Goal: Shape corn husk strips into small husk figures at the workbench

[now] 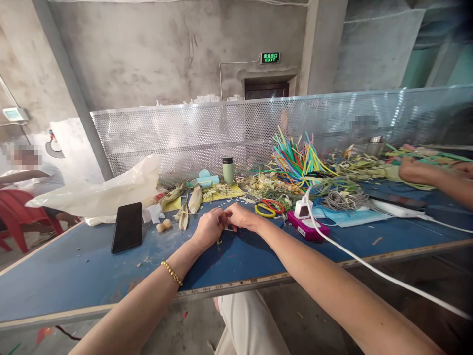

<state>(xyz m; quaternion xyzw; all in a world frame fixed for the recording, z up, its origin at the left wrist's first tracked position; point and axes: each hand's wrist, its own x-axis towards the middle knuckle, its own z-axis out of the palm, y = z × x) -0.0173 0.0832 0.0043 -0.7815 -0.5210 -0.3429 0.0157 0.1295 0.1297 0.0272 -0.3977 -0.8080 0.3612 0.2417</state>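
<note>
My left hand [211, 227], with a gold bead bracelet [172, 273] on its wrist, meets my right hand [241, 217] low over the blue table. The fingers of both are bent and pressed together at the tips. Whatever lies between them is mostly hidden; a small pale sliver shows below the fingers. Just beyond my right hand lie scissors with yellow handles [265, 209] and a red-handled tool [278, 204]. To the left of my hands are dry corn husks [183, 217], a pale husk-wrapped cob [195, 199] and small tan rounded pieces [164, 226].
A black phone [127, 228] and a plastic bag [111, 190] lie left. A green bottle [228, 171] and bright pipe cleaners [301, 160] stand behind. A purple power strip [308, 227] with a white cable [354, 256] sits right. Another person's hand [416, 170] works far right.
</note>
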